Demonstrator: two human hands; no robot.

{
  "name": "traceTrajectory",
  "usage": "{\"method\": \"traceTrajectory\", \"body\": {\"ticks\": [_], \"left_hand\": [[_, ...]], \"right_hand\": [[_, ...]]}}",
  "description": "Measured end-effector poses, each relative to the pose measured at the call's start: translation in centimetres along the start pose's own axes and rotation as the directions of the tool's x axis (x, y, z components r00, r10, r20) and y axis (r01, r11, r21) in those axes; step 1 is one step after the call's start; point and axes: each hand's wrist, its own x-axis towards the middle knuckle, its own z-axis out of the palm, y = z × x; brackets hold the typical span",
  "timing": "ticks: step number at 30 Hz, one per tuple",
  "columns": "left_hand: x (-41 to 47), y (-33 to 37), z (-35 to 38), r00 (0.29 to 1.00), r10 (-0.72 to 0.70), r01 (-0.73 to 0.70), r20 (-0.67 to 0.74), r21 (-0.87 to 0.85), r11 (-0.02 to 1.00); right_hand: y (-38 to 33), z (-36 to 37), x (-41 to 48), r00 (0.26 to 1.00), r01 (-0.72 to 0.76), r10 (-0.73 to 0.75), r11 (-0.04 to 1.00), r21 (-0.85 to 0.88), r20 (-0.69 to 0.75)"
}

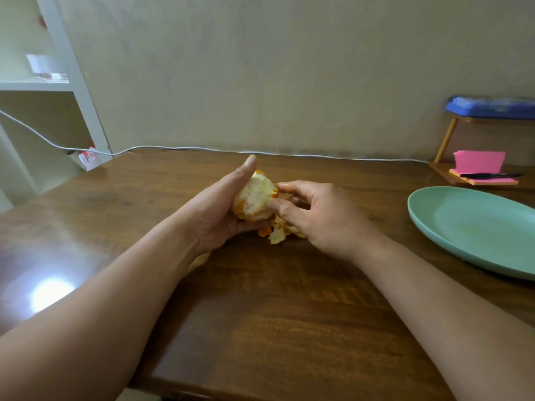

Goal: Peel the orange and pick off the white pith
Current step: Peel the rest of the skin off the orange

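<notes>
Peel scraps [278, 234]: on the counter [260, 299], just below the hands.
Left hand [217, 212]: curled round the orange, gripping from the left.
Orange [254, 198]: mostly pale pith, long axis near upright, bared face towards the person.
Right hand [321, 215]: thumb and forefinger pinch its right side.

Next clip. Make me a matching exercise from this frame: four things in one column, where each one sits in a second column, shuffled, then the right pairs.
Things:
1. orange
2. peel scraps
3. pen
4. plate

Places:
A. lying on the pink notes
B. gripped in the left hand
C. on the table, beneath the right hand
D. on the right side of the table, apart from both hands

Pairs: 1-B, 2-C, 3-A, 4-D
</notes>
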Motion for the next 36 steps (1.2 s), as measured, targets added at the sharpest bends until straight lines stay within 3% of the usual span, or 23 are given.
{"method": "traceTrajectory", "body": {"ticks": [12, 19, 26, 36], "left_hand": [[-0.6, -0.5, 1.0, 0.981, 0.179, -0.159, -0.073, 0.221, 0.962], [-0.4, -0.8, 1.3, 0.969, 0.233, -0.199, -0.077, 0.313, 0.929], [-0.4, -1.0, 1.3, 0.968, 0.234, -0.192, -0.094, 0.328, 0.925], [-0.7, -0.8, 1.5, 0.961, 0.257, -0.209, -0.102, 0.341, 0.916]], "right_hand": [[0.2, 0.3, 0.1, 0.995, -0.078, 0.070, 0.992, 0.097, 0.076], [-0.2, 0.7, 0.3, 0.997, -0.071, 0.070, 0.996, -0.061, -0.018], [-0.6, 0.7, 0.2, 0.999, -0.049, 0.047, 0.991, -0.126, -0.017], [-0.1, 1.1, 0.7, 0.995, -0.091, 0.094, 0.992, 0.090, -0.028]]}}
